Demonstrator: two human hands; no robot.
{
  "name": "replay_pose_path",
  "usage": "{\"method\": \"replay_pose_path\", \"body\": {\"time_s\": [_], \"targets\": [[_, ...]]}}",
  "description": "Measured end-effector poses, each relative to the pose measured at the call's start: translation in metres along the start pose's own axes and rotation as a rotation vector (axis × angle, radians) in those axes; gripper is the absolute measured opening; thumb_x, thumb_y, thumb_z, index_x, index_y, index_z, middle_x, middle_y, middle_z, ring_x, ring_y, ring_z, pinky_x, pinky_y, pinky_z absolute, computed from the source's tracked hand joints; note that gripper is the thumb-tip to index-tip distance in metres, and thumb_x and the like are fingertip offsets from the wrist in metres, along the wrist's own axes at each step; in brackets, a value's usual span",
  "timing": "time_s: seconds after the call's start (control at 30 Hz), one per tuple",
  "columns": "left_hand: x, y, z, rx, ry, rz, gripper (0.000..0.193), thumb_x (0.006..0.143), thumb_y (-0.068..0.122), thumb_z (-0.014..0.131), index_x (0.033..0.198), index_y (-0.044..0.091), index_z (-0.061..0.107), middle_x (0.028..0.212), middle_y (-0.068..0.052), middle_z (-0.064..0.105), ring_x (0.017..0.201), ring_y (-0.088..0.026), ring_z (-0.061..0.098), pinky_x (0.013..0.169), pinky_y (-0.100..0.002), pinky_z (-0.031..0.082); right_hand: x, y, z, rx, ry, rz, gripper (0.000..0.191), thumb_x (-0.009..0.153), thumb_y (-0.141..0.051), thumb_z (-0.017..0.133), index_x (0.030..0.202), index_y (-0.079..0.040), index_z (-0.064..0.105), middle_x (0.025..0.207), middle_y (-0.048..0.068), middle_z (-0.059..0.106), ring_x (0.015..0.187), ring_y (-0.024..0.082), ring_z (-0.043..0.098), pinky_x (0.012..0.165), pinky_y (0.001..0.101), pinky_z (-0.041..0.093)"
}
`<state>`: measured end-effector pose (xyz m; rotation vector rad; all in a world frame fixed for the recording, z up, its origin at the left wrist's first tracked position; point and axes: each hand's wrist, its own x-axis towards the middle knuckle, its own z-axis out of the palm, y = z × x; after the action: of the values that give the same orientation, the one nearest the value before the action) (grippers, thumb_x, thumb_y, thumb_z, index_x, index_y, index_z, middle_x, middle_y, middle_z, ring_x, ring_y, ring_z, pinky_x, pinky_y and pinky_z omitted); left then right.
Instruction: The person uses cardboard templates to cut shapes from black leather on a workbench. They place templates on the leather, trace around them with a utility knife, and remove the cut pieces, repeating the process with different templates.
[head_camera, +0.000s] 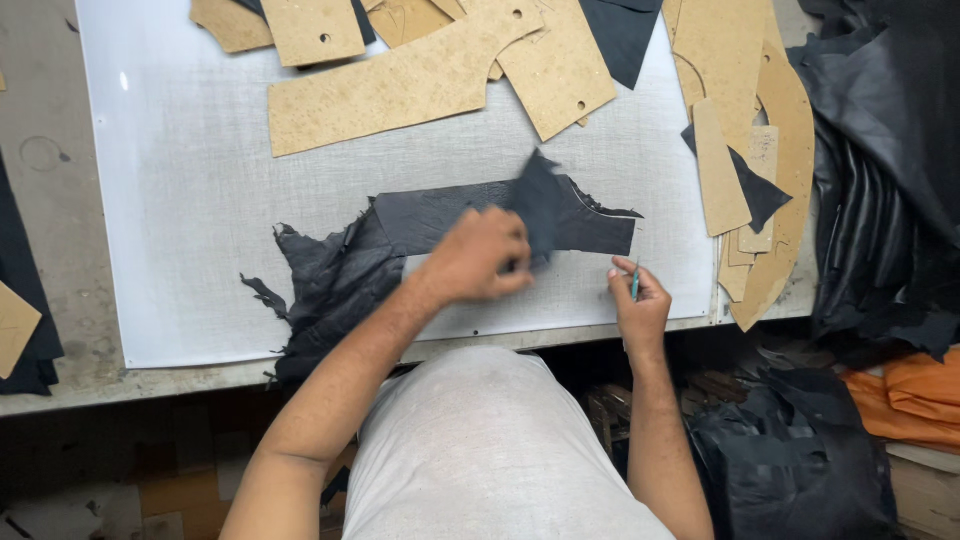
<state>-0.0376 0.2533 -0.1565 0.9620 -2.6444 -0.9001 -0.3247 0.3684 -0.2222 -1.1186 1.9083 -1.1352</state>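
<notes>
Fingers (515, 262) of left hand (480, 255) pinched shut on a lifted flap of black leather piece (440, 220), blurry though. Right hand (640, 305) curled tight around thin teal cutting tool (634, 284), tip just off the leather's right end. Leather lay mid white cutting mat (190, 200) on tabletop (50, 150). Looked partway: right edge cleanly trimmed, left end ragged. Cardboard patterns (400, 85) sat above, unused.

Tan cardboard pattern templates (400, 85) lie fanned across the white cutting mat (190, 200) at twelve o'clock, with more templates (770, 150) stacked at two o'clock. Heaped black leather hides (890, 150) fill three o'clock above folded orange material (920, 390). The grey desk (40, 130) edge shows at nine o'clock.
</notes>
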Motion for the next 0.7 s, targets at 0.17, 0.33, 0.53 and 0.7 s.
{"method": "replay_pose_path", "body": {"time_s": [0.17, 0.33, 0.53, 0.7], "targets": [[-0.007, 0.034, 0.059, 0.003, 0.162, 0.191, 0.059, 0.089, 0.054, 0.068, 0.130, 0.013, 0.065, 0.153, -0.017, 0.044, 0.145, -0.029, 0.032, 0.119, -0.054, 0.023, 0.047, -0.006, -0.019, -0.012, 0.075, -0.096, 0.026, 0.098, -0.011, 0.071, 0.122, -0.004, 0.073, 0.101, 0.000, 0.073, 0.091, 0.008, 0.066, 0.083, 0.0228, 0.054], [-0.008, 0.015, 0.098, 0.335, 0.165, -0.060, 0.091, 0.092, 0.066, 0.054, 0.158, 0.008, 0.030, 0.167, -0.013, 0.024, 0.155, -0.025, 0.020, 0.128, -0.049, 0.013, 0.089, -0.023, 0.009, -0.272, 0.039, -0.330, 0.037, 0.087, -0.007, 0.080, 0.123, -0.002, 0.072, 0.106, 0.012, 0.066, 0.094, 0.019, 0.066, 0.079, 0.0292, 0.056], [-0.014, 0.004, 0.102, 0.464, 0.243, -0.146, 0.096, 0.095, 0.072, 0.042, 0.160, 0.004, 0.022, 0.168, -0.016, 0.020, 0.156, -0.026, 0.016, 0.127, -0.050, 0.010, 0.119, -0.047, -0.009, -0.240, 0.095, -0.263, 0.022, 0.095, -0.013, 0.076, 0.116, -0.008, 0.078, 0.113, 0.007, 0.074, 0.094, 0.013, 0.071, 0.083, 0.0274, 0.059], [-0.033, -0.023, 0.062, 0.368, 0.283, -0.704, 0.108, 0.094, 0.073, 0.044, 0.155, -0.010, 0.015, 0.165, -0.029, 0.010, 0.154, -0.037, 0.009, 0.124, -0.053, 0.009, 0.105, -0.050, -0.083, -0.421, -0.535, 0.321, 0.025, 0.090, -0.018, 0.081, 0.110, -0.003, 0.081, 0.091, 0.013, 0.076, 0.070, 0.021, 0.052, 0.059, 0.0347, 0.041]]}}
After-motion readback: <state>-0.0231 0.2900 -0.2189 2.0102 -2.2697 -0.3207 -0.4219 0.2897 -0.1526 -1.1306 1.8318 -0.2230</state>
